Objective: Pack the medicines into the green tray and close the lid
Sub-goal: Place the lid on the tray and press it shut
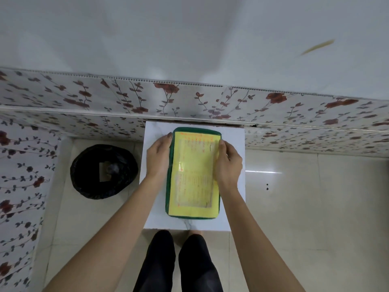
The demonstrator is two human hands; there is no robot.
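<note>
The green tray [171,204] lies lengthwise on a small white table [151,216], covered by a yellow lid [194,175] with orange print and a clear panel. My left hand [158,157] presses against the tray's left side, fingers curled at the rim. My right hand [228,163] holds the right side, its fingertips resting on the lid's edge. No medicines are visible; the lid hides the inside of the tray.
A round bin lined with a black bag [104,171] stands on the floor left of the table. The table backs onto a floral-tiled wall [189,98]. My legs in black trousers [179,264] are just below the table's near edge.
</note>
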